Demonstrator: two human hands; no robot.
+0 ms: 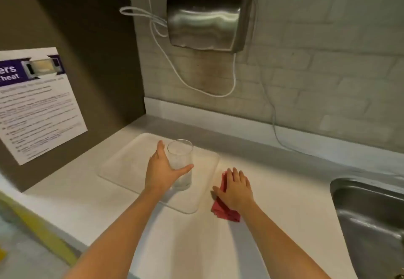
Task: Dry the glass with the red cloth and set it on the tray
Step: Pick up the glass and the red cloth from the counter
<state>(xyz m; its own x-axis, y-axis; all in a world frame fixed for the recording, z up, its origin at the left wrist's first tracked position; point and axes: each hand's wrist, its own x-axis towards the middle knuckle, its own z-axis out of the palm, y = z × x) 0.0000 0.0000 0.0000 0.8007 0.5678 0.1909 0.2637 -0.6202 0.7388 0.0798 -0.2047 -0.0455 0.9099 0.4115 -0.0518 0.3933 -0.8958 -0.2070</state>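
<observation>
A clear drinking glass [180, 158] stands upright on the pale translucent tray [129, 165], near the tray's right side. My left hand [160, 169] wraps around the glass from the left, with the thumb across its front. The red cloth [220, 210] lies folded on the white counter just right of the tray. My right hand [237, 188] lies flat on top of the cloth with its fingers spread, covering most of it.
A steel sink [369, 224] is set into the counter at the right. A metal hand dryer [208, 20] with a loose white cable hangs on the brick wall behind. A printed notice [41, 108] is stuck on the brown panel at the left.
</observation>
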